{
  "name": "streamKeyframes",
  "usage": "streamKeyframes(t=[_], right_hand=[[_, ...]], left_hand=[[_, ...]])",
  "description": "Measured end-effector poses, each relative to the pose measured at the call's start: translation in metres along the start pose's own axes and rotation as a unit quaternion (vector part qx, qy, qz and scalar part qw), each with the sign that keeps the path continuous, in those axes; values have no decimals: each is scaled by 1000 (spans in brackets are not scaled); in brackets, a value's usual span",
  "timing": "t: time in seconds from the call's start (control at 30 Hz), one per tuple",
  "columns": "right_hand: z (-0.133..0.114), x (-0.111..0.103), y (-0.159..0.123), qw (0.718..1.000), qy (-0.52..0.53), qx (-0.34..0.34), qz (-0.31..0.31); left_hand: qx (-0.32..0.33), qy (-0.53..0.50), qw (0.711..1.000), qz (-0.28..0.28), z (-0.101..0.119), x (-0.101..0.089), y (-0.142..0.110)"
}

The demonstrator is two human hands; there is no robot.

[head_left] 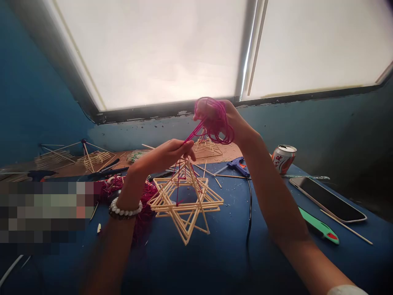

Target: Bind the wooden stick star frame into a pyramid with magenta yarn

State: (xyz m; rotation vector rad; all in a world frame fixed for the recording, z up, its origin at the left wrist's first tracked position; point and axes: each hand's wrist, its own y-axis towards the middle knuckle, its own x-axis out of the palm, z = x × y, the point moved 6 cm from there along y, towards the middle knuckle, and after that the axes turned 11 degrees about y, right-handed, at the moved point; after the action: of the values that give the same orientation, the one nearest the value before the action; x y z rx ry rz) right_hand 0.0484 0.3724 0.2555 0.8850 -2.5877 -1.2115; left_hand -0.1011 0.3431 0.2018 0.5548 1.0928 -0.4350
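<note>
A star-shaped frame of thin wooden sticks (pixel 181 212) appears to hang just above the blue table, its pointed top below my left hand. Magenta strings run down from my left hand (pixel 175 150) into the frame, and its fingers are closed around those strings. Higher up and to the right, my right hand (pixel 232 116) grips a looped bundle of magenta string (pixel 219 134). Taut strands stretch between the two hands. The right fingertips are partly covered by the loops.
A tangled magenta string pile (pixel 143 221) lies at left. A blue glue gun (pixel 238 165), a drink can (pixel 284 158), a phone (pixel 328 199) and a green-handled cutter (pixel 319 225) are at right. Other stick frames (pixel 95 157) stand behind, below the window.
</note>
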Motion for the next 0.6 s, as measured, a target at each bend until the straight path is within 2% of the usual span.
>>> streamKeyframes(t=[0.07, 0.23, 0.3, 0.4, 0.43, 0.5, 0.53, 0.6], right_hand=[[-2, 1, -1, 999, 44, 1, -1], [-8, -8, -5, 993, 86, 76, 28], [-18, -19, -5, 985, 117, 97, 79], [-38, -40, -12, 951, 195, 105, 216], [-47, -48, -17, 936, 209, 85, 270], [-69, -62, -32, 909, 201, -6, 364], [-81, -67, -40, 898, 182, -64, 395], [-98, -71, -53, 889, 150, -142, 408]], left_hand=[[-11, 3, 1000, 2, 1, 5, -8], [-46, 14, 999, 16, 0, 18, -31], [-51, 14, 999, 5, 0, 24, -37], [-49, 28, 998, 4, 0, 29, -42], [-50, 36, 998, 10, 1, 29, -43], [-48, 54, 997, 21, 3, 28, -43], [-50, 63, 996, 24, 4, 27, -42], [-53, 76, 995, 30, 4, 26, -41]])
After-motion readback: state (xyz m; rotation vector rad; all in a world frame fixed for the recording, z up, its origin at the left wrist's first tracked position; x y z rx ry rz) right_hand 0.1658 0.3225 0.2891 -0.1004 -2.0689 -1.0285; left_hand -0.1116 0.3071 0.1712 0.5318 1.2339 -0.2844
